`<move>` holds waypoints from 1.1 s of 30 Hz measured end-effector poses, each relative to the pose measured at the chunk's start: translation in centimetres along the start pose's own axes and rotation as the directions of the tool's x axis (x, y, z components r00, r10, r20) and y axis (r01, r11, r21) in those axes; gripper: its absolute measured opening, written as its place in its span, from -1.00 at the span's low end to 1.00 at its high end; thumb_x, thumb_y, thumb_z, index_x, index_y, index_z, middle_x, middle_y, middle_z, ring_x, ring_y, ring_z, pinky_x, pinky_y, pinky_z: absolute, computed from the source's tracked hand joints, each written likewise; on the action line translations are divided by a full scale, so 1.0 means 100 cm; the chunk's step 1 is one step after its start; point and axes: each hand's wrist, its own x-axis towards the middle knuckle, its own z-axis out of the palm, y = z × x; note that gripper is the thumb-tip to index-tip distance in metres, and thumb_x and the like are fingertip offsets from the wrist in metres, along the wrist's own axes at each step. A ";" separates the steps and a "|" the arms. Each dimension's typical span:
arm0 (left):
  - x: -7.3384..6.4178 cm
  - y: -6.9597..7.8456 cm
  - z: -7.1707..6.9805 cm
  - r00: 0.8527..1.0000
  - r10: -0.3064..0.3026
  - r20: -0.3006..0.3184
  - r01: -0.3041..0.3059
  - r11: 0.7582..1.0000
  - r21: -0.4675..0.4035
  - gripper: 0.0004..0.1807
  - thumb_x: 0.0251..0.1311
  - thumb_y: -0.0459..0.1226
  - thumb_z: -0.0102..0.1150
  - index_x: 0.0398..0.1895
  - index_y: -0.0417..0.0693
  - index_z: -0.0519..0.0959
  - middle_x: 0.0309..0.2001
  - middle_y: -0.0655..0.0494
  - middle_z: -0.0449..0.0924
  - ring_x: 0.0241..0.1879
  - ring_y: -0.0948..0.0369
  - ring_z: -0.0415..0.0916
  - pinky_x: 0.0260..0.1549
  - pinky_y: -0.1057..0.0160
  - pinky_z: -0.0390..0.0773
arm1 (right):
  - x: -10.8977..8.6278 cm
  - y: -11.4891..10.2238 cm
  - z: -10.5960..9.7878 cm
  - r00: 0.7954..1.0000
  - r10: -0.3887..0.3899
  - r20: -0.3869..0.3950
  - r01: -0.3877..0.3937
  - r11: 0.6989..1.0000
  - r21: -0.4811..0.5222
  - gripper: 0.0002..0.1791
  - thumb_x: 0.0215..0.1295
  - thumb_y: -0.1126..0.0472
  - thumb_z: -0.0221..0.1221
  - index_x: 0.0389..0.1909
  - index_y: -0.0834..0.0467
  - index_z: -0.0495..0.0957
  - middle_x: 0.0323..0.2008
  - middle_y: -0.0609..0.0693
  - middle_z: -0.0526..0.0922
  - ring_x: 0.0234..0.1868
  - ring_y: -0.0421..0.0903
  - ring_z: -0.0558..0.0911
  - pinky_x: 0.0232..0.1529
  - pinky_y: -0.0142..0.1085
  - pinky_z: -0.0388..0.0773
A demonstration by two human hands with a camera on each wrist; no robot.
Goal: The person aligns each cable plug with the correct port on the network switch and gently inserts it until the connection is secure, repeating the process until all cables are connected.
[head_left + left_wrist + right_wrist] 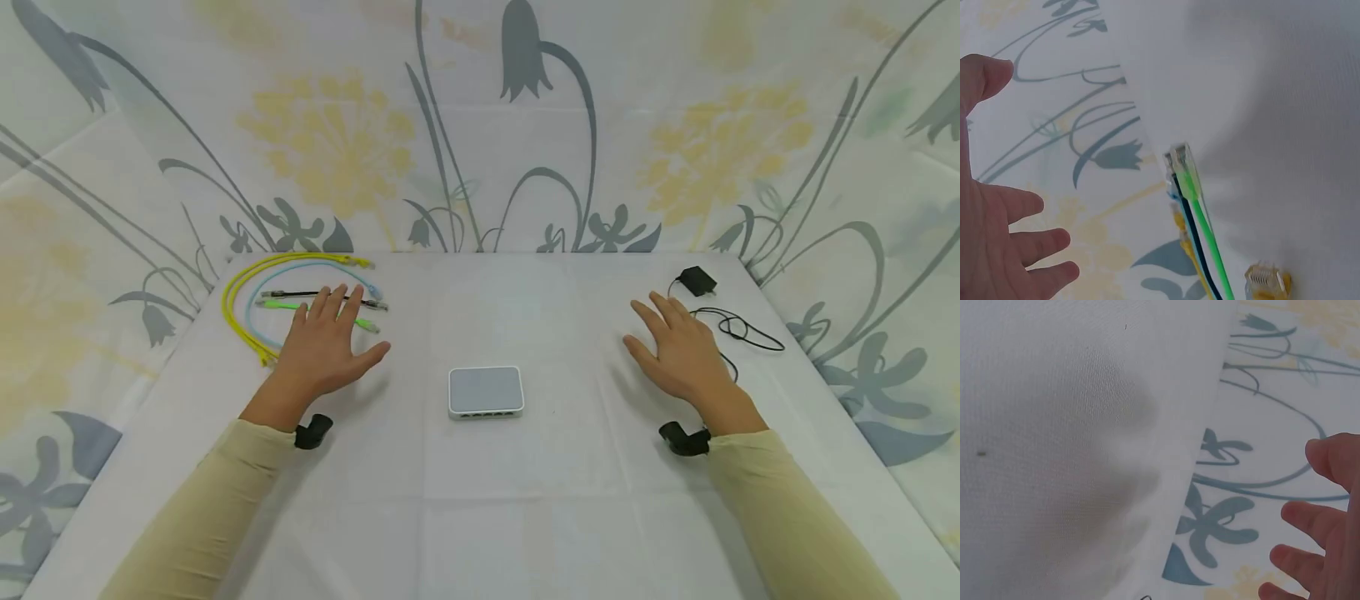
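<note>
Pinching the green cable [1204, 223], at ten o'clock from the router [486, 390], is best done by its plug [1186, 175] — left grip [321, 346] and right grip [677, 350] are held empty, fingers apart.

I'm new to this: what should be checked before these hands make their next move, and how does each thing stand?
1. Left hand free: ok, fingers extended, holding nothing.
2. Right hand free: ok, also holding nothing.
3. Gray-topped box lying flat: ok, ports facing the person.
4. Green cable and black cable fully visible: not ok, the left hand partly covers both.
5. Black adapter uncovered: ok, beyond the right hand.
6. Black cord untangled: cannot tell, part lies behind the right hand.
</note>
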 end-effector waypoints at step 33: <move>-0.004 0.049 0.020 0.985 0.172 -0.031 -0.174 0.980 -0.094 -0.04 0.21 0.26 0.02 0.53 -0.06 0.03 0.47 -0.16 0.12 0.47 -0.12 0.03 0.41 -0.16 0.10 | -0.036 0.033 -0.001 0.995 -0.037 0.095 0.033 0.999 0.043 -0.38 0.42 -0.11 0.02 0.37 0.15 0.29 0.41 0.31 0.17 0.38 0.37 0.16 0.22 0.34 0.21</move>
